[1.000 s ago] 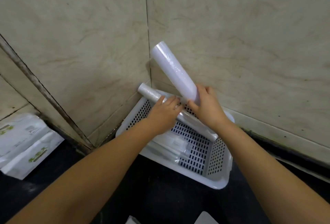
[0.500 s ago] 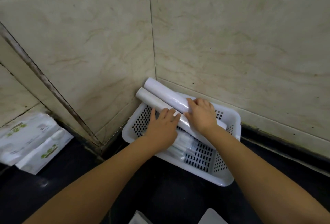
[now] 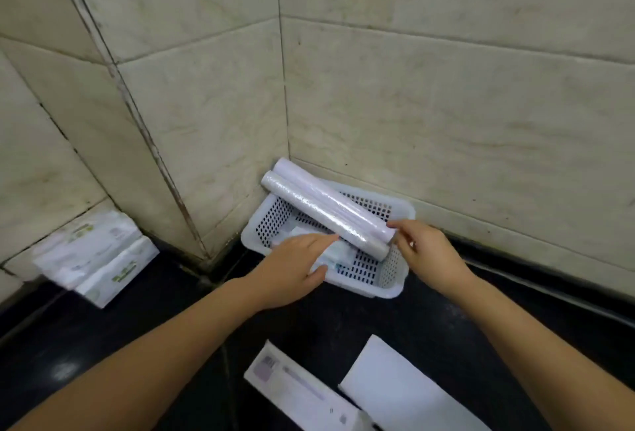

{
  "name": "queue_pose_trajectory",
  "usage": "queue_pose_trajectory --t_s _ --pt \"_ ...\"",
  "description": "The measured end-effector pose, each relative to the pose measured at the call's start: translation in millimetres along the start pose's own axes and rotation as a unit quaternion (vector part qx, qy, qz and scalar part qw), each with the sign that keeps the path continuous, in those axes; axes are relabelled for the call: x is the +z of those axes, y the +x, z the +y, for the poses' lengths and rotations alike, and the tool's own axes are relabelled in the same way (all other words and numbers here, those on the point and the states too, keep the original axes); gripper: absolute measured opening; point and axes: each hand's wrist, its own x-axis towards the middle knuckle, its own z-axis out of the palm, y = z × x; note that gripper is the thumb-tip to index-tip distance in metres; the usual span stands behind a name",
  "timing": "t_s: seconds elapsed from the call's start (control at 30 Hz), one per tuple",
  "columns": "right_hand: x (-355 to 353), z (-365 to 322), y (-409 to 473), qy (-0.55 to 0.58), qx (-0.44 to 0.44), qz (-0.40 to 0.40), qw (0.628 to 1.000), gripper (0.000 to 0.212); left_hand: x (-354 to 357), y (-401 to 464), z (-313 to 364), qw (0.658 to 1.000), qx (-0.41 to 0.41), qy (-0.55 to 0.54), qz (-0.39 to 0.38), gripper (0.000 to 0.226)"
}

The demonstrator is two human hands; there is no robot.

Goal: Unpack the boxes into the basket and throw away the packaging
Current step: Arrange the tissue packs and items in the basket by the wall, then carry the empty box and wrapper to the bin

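A white perforated basket [image 3: 385, 288] sits on the dark counter in the tiled corner. Two white plastic-wrapped rolls lie side by side across it: the nearer roll [image 3: 319, 210] and the farther roll [image 3: 330, 193], their far ends sticking out past the basket's rim toward the corner. My left hand [image 3: 292, 272] hovers over the basket's near edge, fingers apart, the index fingertip close to the nearer roll. My right hand [image 3: 426, 252] touches the near end of the farther roll with its fingertips. Flat clear packets [image 3: 336, 253] lie inside the basket under the rolls.
Two long white boxes [image 3: 302, 393] [image 3: 409, 393] lie on the counter near me. Soft white packs with green print [image 3: 92, 259] rest at the left against the wall. Tiled walls close the corner behind the basket.
The raised roll was lowered beside the first one across the basket. Both hands have slid back off the rolls toward their near ends, and my view has pulled back.
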Motion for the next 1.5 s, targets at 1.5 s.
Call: queue_pose_trajectory --t_s 1.5 --pt "-113.8 -56.2 -367.4 0.045 0.248 0.178 0.951 0.034 6.0 -130.7 205.3 0.956 -0.129 -0.255 -0.061 0.058"
